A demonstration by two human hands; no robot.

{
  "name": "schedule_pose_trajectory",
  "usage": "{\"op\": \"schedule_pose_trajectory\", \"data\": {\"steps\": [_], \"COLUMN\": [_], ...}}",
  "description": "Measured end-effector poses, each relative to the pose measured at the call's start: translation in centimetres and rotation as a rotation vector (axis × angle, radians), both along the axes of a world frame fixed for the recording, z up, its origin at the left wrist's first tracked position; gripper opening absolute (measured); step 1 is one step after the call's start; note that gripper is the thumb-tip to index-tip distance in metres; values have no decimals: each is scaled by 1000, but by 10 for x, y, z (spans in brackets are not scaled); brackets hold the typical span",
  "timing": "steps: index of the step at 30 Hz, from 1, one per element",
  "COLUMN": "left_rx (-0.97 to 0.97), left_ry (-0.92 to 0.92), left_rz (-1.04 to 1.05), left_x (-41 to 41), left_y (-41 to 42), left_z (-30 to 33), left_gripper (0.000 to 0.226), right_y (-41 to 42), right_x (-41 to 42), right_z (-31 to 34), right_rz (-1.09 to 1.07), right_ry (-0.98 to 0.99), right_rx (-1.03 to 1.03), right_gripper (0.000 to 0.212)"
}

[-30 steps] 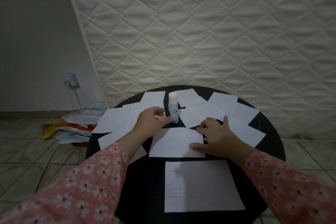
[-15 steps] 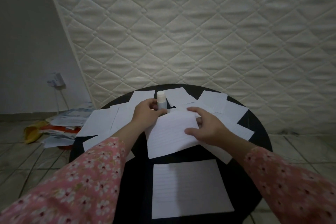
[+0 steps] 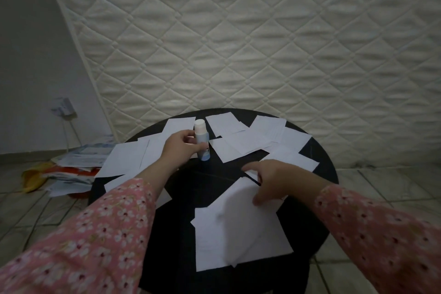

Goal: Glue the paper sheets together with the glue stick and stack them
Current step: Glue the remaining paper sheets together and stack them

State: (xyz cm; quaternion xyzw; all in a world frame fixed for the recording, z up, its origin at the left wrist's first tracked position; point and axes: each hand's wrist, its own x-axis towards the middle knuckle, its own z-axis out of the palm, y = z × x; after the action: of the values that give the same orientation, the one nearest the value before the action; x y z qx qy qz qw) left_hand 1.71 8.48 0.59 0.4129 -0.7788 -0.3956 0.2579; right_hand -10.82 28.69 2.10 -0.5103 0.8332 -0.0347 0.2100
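A blue glue stick (image 3: 202, 141) with a white cap stands upright on the round black table (image 3: 317, 210). My left hand (image 3: 180, 145) grips its body. My right hand (image 3: 269, 179) holds the far corner of a lined white sheet (image 3: 229, 205), which lies askew over another white sheet (image 3: 238, 248) at the near side of the table. Several loose white sheets (image 3: 253, 136) are spread across the far half of the table, some overlapping.
A quilted white mattress (image 3: 238, 43) leans upright just behind the table. On the tiled floor at the left lies a pile of papers and packets (image 3: 71, 169). A wall socket with a plug and cable (image 3: 63, 107) is at the left wall.
My right hand has brought the lined sheet toward me and onto the near sheet. My left hand has stayed on the glue stick, which is still upright.
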Motion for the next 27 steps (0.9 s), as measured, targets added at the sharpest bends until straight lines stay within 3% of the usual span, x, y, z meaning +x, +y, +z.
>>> {"op": "schedule_pose_trajectory", "data": {"steps": [3,7,12,17,21,24,27], "left_rx": [2,-7,-230,-182,-134,-169,-165], "left_ry": [13,-7,-334,-607,-827,-955,-952], "left_rz": [-25,-46,-54,-32,-37,-70,-56], "left_x": [3,17,67,119,130,126,124], "left_y": [1,0,-15,-33,-37,-39,-41], "left_z": [0,2,12,20,17,13,12], "left_gripper": [63,60,42,72,102,103,100], "right_y": [-11,-41,-90,-121,-133,-133,-129], "right_x": [0,9,25,37,40,39,39], "right_z": [3,3,1,-11,-22,-24,-24], "right_rz": [-6,-18,-128,-236,-309,-310,-287], "right_ry": [-26,-86,-179,-378,-389,-360,-369], "right_rx": [-2,-258,-593,-709,-717,-741,-745], "right_gripper": [87,64,64,73,50,43,46]}}
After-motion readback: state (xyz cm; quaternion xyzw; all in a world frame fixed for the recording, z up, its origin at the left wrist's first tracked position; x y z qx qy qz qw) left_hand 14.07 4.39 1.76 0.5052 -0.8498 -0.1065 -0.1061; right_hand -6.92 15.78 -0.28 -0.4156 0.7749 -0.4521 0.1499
